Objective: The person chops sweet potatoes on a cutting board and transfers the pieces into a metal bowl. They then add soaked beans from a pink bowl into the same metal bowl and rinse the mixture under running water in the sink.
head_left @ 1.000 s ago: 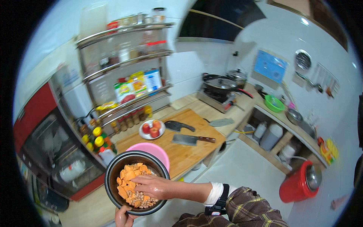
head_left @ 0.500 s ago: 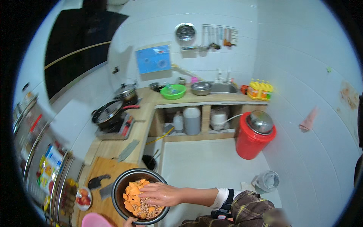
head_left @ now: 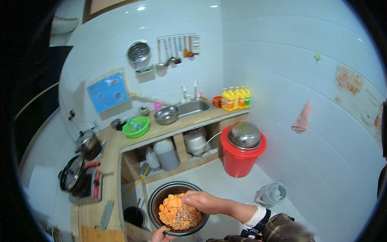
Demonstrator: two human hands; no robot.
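Observation:
A dark-walled metal pot (head_left: pixel 156 220) with a wide steel rim is held in front of the counter. Inside it lie orange sweet potato chunks (head_left: pixel 169 209) and pale pinkish peanuts (head_left: pixel 184 215). My left hand (head_left: pixel 162 234) grips the pot's near rim from below, partly cut off by the lower edge of the picture. My right hand (head_left: pixel 203 201) is over the pot's right side, low against the contents, its fingers curled together. Whatever lies within those fingers is hidden.
On the counter at left are a lidded black pan (head_left: pixel 73 174) on a portable stove, a grey cloth (head_left: pixel 106 214) and part of a wooden cutting board (head_left: pixel 100 234). A red bucket (head_left: pixel 238 161) and a clear bin (head_left: pixel 270 195) stand on the floor. A steel sink (head_left: pixel 195 108) lies at the back.
The view has turned right. The pot and both hands have moved away from the cutting board, over the floor. My right hand's fingers, earlier stretched over the chunks, are now curled.

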